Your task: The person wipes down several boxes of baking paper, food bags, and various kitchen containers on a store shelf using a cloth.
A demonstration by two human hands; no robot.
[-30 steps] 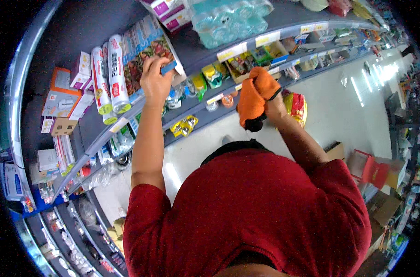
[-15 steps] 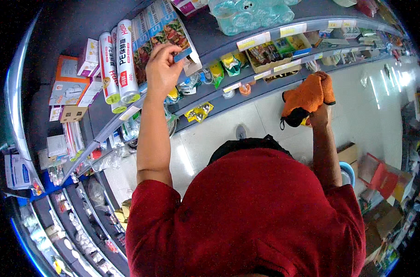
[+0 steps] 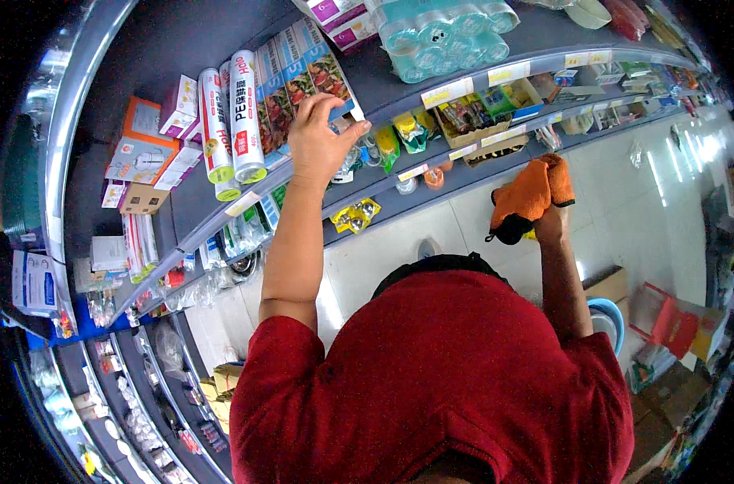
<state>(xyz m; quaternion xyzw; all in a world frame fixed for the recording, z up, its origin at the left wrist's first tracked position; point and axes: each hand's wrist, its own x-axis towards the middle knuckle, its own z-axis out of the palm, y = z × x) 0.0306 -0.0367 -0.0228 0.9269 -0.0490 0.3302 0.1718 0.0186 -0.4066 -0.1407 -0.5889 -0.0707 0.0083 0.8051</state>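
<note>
My left hand point(image 3: 319, 141) is over the front edge of the upper shelf, thumb and fingers apart. It is at the near end of flat blue boxes with food pictures point(image 3: 302, 68); whether it touches them I cannot tell. Two white cling film rolls point(image 3: 244, 121) stand left of these boxes, with part of another beneath. Out to the right, my right hand point(image 3: 554, 224) grips an orange cloth point(image 3: 528, 189) with black edging, bunched over the hand. A bit of yellow shows under the cloth.
A teal shrink-wrapped pack point(image 3: 444, 36) sits on the upper shelf, right of purple-and-white boxes point(image 3: 343, 20). Lower shelves hold small packets and an open carton point(image 3: 473, 121). On the floor at right are a blue bucket point(image 3: 617, 323) and cardboard boxes point(image 3: 665, 387). More shelves point(image 3: 133, 387) curve along the left.
My left hand has spread its fingers from a pinch at the blue box's corner. The shelf has shifted slightly right and down in view. My right hand still holds the cloth.
</note>
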